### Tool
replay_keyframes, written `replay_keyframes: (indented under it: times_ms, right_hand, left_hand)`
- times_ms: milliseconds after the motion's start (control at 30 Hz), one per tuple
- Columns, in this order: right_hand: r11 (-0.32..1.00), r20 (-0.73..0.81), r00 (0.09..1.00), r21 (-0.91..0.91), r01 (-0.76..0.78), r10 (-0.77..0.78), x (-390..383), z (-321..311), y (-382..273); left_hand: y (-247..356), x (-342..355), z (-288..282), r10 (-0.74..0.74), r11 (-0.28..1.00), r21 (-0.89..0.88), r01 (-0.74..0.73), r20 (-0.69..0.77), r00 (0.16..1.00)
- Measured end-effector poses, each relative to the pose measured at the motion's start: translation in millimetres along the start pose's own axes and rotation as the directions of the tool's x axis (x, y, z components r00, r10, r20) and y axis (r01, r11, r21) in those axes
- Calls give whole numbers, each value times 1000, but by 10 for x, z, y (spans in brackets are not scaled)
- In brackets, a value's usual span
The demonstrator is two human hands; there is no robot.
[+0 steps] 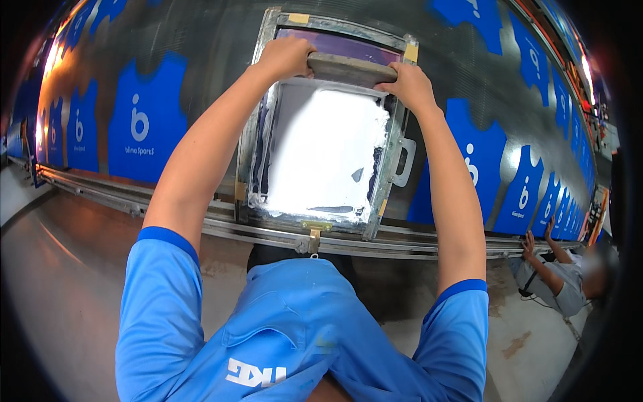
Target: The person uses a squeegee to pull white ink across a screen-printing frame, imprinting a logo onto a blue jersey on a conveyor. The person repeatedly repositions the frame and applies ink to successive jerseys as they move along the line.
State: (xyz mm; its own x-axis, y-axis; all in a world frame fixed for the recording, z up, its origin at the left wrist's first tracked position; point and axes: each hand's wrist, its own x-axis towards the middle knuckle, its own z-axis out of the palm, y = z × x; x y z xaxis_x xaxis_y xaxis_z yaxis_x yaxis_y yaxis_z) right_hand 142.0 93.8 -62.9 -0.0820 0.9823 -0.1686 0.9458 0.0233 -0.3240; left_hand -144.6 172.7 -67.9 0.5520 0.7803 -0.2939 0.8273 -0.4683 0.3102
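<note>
Both my arms reach forward over a metal-framed printing screen (246, 161) on the long dark table. My left hand (284, 59) is closed on the left end of a squeegee (351, 70), and my right hand (410, 86) grips its right end. The squeegee lies across the far part of the screen. White ink (321, 147) spreads over most of the mesh on the near side of it, with ragged edges and a dark patch at lower right. Beyond the squeegee shows a purple strip of mesh (335, 43). The squeegee's blade is hidden.
Blue fabric pieces with white prints, such as one at left (147, 120) and one at right (469, 161), lie along the table (221, 40). A metal rail (214, 224) follows its near edge. A grey handle (403, 163) juts from the frame. Another person (562, 285) stands far right.
</note>
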Motion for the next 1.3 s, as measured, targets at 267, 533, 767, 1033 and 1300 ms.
replay_keyframes:
  times_ms: [267, 533, 767, 1033, 1300]
  right_hand:
    - [999, -4, 999, 22, -32, 32, -475, -131, -229]
    - [999, -56, 998, -3, 38, -38, -1936, -140, -681]
    - [991, -138, 984, 58, 124, -115, -3739, 269, -1005]
    - [981, -161, 970, 32, 190, -183, -3782, 228, -969]
    - [988, 480, 876, 107, -115, 50, -3332, 35, -977]
  left_hand:
    - [207, -417, -36, -7, 1000, 20, 8, -37, 999]
    - [729, -1939, 113, -1, 999, 42, 2, -39, 999]
    - [1342, -3622, 857, 39, 999, -27, -43, -149, 988]
    - [1555, -3610, 872, 124, 992, 24, -123, -292, 948]
    - [1506, -3192, 517, -8, 998, -64, 29, 315, 949]
